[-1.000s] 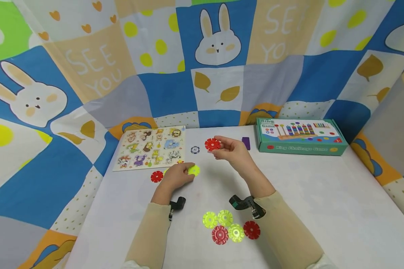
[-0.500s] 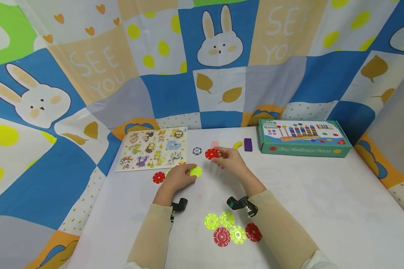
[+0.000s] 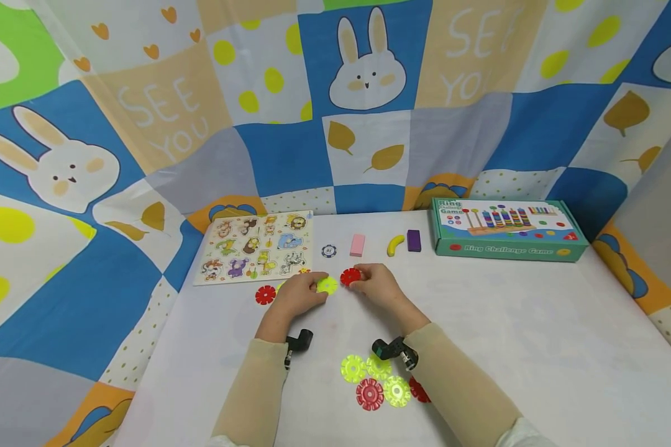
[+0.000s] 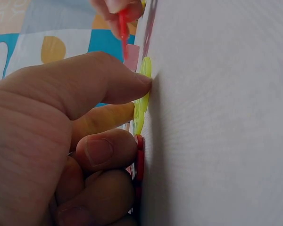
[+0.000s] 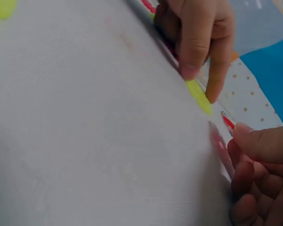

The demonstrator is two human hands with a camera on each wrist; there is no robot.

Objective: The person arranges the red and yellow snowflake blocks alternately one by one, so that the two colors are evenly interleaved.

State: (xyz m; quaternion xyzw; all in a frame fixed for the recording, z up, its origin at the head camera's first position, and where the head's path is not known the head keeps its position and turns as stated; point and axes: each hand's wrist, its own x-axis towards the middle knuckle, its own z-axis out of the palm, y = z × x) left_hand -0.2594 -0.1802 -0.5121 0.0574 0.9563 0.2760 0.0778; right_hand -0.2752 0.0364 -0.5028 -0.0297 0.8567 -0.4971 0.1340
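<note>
My left hand (image 3: 299, 295) pinches a notched yellow-green plastic disc (image 3: 328, 285) between thumb and forefinger, down at the white tabletop. In the left wrist view the thumb presses on the yellow-green disc's edge (image 4: 147, 70). Just to the right, my right hand (image 3: 379, 285) holds a notched red disc (image 3: 349, 277) by its edge. The right wrist view shows this red disc (image 5: 228, 121) slightly above the table, apart from the yellow-green one. Another red disc (image 3: 265, 295) lies left of my left hand, and a sliver of yellow-green disc (image 3: 280, 287) shows between them, mostly hidden.
Nearer me lie several loose discs, including a red one (image 3: 369, 394) and a yellow-green one (image 3: 397, 391). Behind stand an animal puzzle board (image 3: 251, 245), poker chip (image 3: 328, 251), pink block (image 3: 357, 244), toy banana (image 3: 394, 244), purple block (image 3: 414, 240) and green game box (image 3: 509, 230).
My right hand has come down toward me with the red disc, close to the yellow-green disc, uncovering the pink block and toy banana. My left hand stays on its disc.
</note>
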